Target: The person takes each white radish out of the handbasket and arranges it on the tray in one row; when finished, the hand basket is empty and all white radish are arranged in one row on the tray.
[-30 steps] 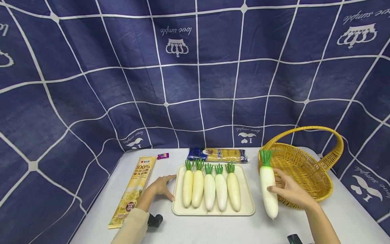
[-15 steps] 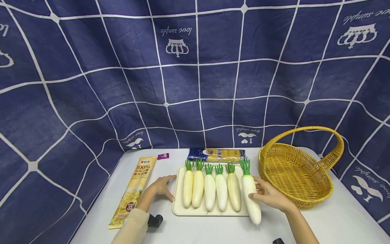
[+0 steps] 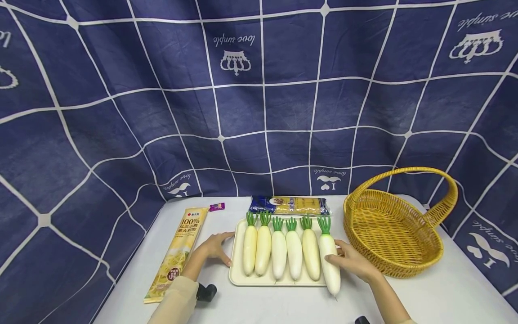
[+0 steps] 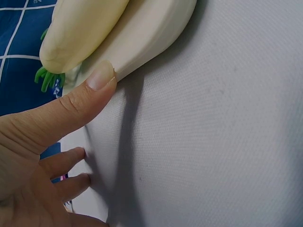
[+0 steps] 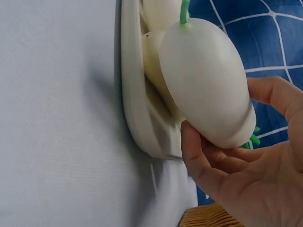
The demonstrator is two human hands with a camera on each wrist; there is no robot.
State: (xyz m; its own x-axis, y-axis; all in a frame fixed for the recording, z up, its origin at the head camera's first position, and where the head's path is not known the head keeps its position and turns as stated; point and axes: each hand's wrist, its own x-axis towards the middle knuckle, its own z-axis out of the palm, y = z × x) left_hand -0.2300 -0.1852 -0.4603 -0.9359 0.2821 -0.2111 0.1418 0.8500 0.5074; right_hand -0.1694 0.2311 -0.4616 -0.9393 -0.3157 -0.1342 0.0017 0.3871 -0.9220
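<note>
My right hand (image 3: 357, 262) grips a white radish (image 3: 329, 263) with green leaf stubs at the right end of the cream tray (image 3: 279, 284). In the right wrist view thumb and fingers hold the radish (image 5: 206, 78) from both sides, tilted above the tray's rim; whether it touches the tray floor I cannot tell. Several other radishes (image 3: 278, 256) lie side by side in the tray, leaves to the back. With fingers spread, my left hand (image 3: 212, 248) rests at the tray's left edge. Its thumb (image 4: 78, 101) touches the rim in the left wrist view.
A yellow wicker basket (image 3: 398, 243) with a tall handle stands to the right. Behind the tray lies a blue-and-yellow pasta packet (image 3: 289, 205). At left are a long yellow noodle packet (image 3: 178, 252) and a small purple wrapper (image 3: 216, 207). A blue checked curtain (image 3: 283, 108) hangs behind.
My right hand has carried the radish left, from in front of the basket to the tray's right end, and slightly lower in the last half second. The left hand stays put.
</note>
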